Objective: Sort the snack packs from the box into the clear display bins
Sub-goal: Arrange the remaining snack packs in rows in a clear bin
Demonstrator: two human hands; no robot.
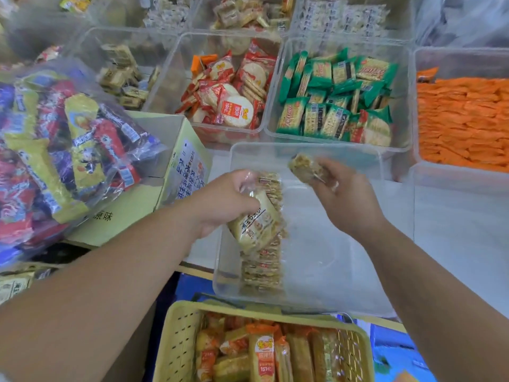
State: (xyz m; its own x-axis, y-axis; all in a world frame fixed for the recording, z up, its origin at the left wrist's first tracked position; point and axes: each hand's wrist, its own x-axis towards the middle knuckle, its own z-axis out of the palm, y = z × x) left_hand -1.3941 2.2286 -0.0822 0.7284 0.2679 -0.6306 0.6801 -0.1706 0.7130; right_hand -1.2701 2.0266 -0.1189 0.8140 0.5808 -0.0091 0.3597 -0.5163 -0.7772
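Our left hand [228, 199] grips a pack [257, 224] over the near bin [344, 271]. Our right hand [344, 197] pinches a second pack [304, 166], blurred. A row of packs [261, 271] lines the bin's left side.

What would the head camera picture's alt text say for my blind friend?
The left hand grips a beige snack pack and the right hand grips another pack over a clear bin holding a row of matching packs. Fuller snack bins sit behind.

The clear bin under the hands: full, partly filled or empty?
Partly filled, mostly bare. The clear bin holds one row of snack packs standing along its left side. The rest of its floor shows through.
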